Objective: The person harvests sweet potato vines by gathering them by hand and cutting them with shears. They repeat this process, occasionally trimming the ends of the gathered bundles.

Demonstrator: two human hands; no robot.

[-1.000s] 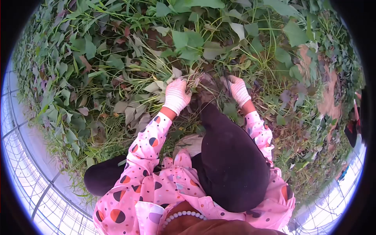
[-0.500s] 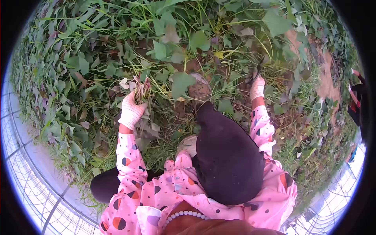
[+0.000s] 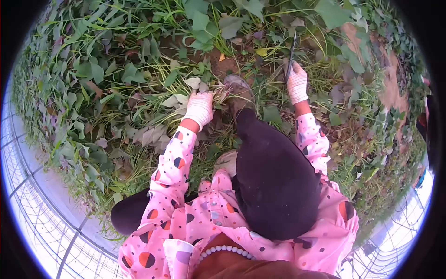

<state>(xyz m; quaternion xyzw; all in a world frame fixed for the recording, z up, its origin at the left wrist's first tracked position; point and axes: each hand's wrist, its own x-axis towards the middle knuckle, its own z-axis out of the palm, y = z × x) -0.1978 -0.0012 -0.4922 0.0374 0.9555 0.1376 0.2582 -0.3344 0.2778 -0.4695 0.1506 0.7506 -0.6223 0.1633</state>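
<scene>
Looks like cutting vines (image 3: 116, 69): left hand (image 3: 200, 108) clenched on a tuft of stems (image 3: 219, 89) beside the shoe (image 3: 239, 95), right hand (image 3: 297, 83) fisted round a raised blade (image 3: 292, 49); calls next for a low stroke clear of the left hand.

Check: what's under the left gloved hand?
The left hand lies on a tuft of stems among wilted leaves. The palm covers the base of the stems, so whatever is beneath it is hidden.
</scene>
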